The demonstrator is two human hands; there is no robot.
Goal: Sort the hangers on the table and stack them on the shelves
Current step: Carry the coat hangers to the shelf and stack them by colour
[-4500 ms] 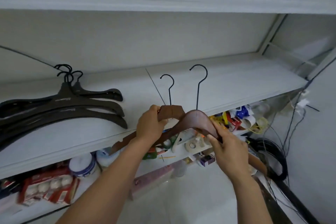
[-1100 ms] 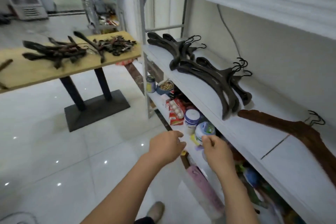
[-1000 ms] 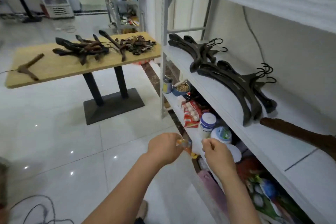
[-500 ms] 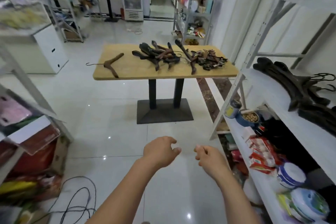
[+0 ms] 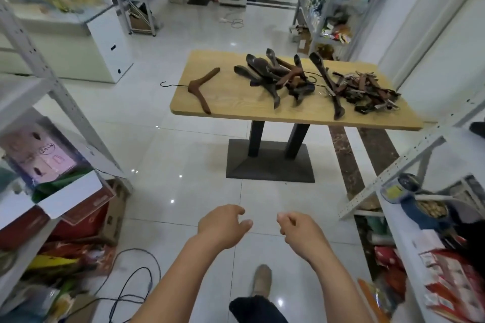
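Over floor tiles (image 5: 183,144), left hand (image 5: 223,225) and right hand (image 5: 301,228) hover, half-curled.

Lone hanger (image 5: 194,85): brown wood, V-shaped, lying flat at the left end of the bench (image 5: 236,109), with its black wire hook past the left edge.
Middle pile (image 5: 273,76): dark and reddish-brown wooden hangers, crossed over one another, several ends tilted up.
Right heap (image 5: 367,92): smaller brown hangers, tangled, just beside the middle pile.

I've swung away from the shelf (image 5: 393,173), now at 3 o'clock, and the table (image 5: 231,102) has come up at 12. My left hand (image 5: 223,225) and right hand (image 5: 301,228) no longer grip anything.
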